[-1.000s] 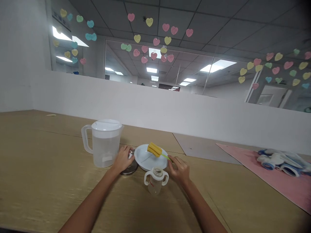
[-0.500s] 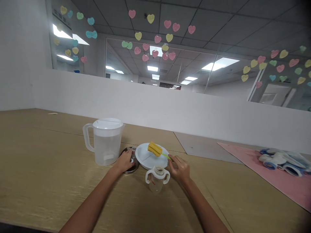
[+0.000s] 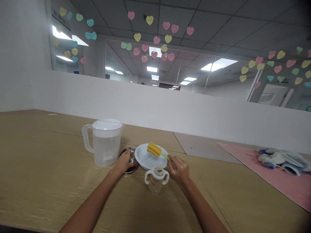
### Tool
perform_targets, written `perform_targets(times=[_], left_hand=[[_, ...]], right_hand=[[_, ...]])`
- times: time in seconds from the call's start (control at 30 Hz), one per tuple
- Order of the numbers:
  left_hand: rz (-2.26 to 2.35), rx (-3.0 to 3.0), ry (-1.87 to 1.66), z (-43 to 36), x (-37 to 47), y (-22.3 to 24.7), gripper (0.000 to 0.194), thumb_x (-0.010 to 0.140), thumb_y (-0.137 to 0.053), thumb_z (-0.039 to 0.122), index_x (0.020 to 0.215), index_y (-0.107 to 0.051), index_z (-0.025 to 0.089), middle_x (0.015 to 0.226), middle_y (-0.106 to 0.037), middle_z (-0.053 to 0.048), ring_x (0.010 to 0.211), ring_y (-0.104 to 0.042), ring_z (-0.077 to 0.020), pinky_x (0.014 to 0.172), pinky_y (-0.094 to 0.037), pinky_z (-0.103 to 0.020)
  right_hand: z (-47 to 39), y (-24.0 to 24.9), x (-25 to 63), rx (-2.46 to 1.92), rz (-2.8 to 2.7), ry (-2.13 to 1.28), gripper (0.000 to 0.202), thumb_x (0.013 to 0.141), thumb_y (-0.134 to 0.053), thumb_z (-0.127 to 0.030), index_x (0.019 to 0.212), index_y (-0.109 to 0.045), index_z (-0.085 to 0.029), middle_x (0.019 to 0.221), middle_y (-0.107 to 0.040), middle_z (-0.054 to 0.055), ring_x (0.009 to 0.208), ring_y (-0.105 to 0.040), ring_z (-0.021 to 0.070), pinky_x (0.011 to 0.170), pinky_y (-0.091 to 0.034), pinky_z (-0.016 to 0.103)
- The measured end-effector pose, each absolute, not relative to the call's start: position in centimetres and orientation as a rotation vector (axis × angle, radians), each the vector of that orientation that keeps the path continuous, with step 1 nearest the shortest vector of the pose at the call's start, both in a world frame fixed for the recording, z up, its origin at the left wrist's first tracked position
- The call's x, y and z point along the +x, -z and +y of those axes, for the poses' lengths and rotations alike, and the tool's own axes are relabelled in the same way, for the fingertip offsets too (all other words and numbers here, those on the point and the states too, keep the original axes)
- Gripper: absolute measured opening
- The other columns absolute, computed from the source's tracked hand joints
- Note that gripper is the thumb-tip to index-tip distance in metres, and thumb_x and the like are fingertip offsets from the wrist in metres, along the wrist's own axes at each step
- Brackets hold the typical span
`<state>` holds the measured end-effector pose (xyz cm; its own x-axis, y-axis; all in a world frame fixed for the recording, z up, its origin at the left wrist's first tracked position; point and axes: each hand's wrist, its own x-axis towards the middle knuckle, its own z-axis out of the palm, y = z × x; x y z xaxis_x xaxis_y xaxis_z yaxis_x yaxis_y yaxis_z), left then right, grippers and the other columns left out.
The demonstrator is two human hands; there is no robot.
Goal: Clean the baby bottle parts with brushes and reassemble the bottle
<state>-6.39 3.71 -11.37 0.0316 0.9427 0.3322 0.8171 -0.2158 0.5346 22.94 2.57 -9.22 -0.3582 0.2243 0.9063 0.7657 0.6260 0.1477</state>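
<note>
My right hand (image 3: 179, 167) pinches the thin green handle of a bottle brush with a yellow sponge head (image 3: 154, 149). The sponge head is above a white plate (image 3: 141, 158). My left hand (image 3: 124, 162) reaches into a round metal dish (image 3: 130, 171), its fingers closed about a small whitish, clear piece that they partly hide; I cannot tell its kind. In front of the plate, between my hands, a clear baby bottle (image 3: 155, 184) with two white handles stands upright without a lid, and neither hand touches it.
A lidded clear plastic pitcher (image 3: 107, 145) stands left of the metal dish. Far right, a pink mat (image 3: 262, 174) bears a heap of white and blue plastic items (image 3: 282, 161). A white wall (image 3: 145, 103) with glass above closes off the table's back.
Both hands keep their places and grips. The view has shifted very slightly; the brush, bottle and dish look otherwise the same.
</note>
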Motion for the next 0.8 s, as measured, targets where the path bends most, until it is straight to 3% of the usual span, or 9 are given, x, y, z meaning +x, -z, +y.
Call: perform_targets(times=[0.13,0.27,0.47,0.6,0.8], left_hand=[[1.745,2.15,-0.894,3.6,-6.7,11.1,0.042,0.058,-0.069,0.034,0.092,-0.052,0.016,0.097,-0.059,-0.01,0.092,-0.056,-0.0248,0.08,-0.042,-0.032],[1.775,2.179,-0.895,3.1,-6.7,9.8,0.043,0.057,-0.065,0.02,0.096,-0.048,0.016,0.098,-0.058,-0.009,0.096,-0.054,-0.0248,0.083,-0.042,-0.033],[1.804,2.214,-1.34,1.1,-4.6,7.3,0.031,0.068,-0.048,0.017,0.099,-0.047,0.015,0.102,-0.054,-0.011,0.099,-0.051,-0.024,0.086,-0.04,-0.036],[1.323,2.455,-1.511,-1.2,-2.1,7.2,0.021,0.082,-0.039,0.028,0.095,-0.051,0.018,0.098,-0.058,-0.008,0.095,-0.053,-0.0214,0.086,-0.04,-0.035],[0.929,2.811,-1.322,-2.2,1.7,9.3,0.049,0.074,-0.053,0.052,0.111,-0.053,0.018,0.099,-0.065,-0.01,0.094,-0.058,-0.0241,0.098,-0.034,-0.045]], right_hand=[[2.5,9.2,23.0,-0.791,-1.895,0.721,0.017,0.082,-0.051,-0.019,0.092,-0.065,-0.016,0.071,-0.066,0.004,0.062,-0.059,0.0115,0.058,-0.043,0.022],[2.4,9.1,23.0,-0.791,-1.881,0.734,0.017,0.082,-0.051,-0.019,0.092,-0.065,-0.016,0.071,-0.066,0.004,0.062,-0.059,0.0109,0.058,-0.043,0.021],[2.3,8.9,22.8,-0.802,-1.883,0.742,0.017,0.082,-0.051,-0.018,0.091,-0.065,-0.016,0.067,-0.064,0.003,0.061,-0.059,0.0108,0.058,-0.043,0.021],[2.3,8.9,22.8,-0.798,-1.88,0.753,0.017,0.083,-0.051,-0.019,0.09,-0.065,-0.016,0.065,-0.064,0.003,0.06,-0.059,0.011,0.056,-0.043,0.02],[2.2,8.8,22.9,-0.794,-1.87,0.749,0.017,0.083,-0.051,-0.018,0.091,-0.065,-0.014,0.065,-0.064,0.004,0.06,-0.059,0.0118,0.057,-0.043,0.021]])
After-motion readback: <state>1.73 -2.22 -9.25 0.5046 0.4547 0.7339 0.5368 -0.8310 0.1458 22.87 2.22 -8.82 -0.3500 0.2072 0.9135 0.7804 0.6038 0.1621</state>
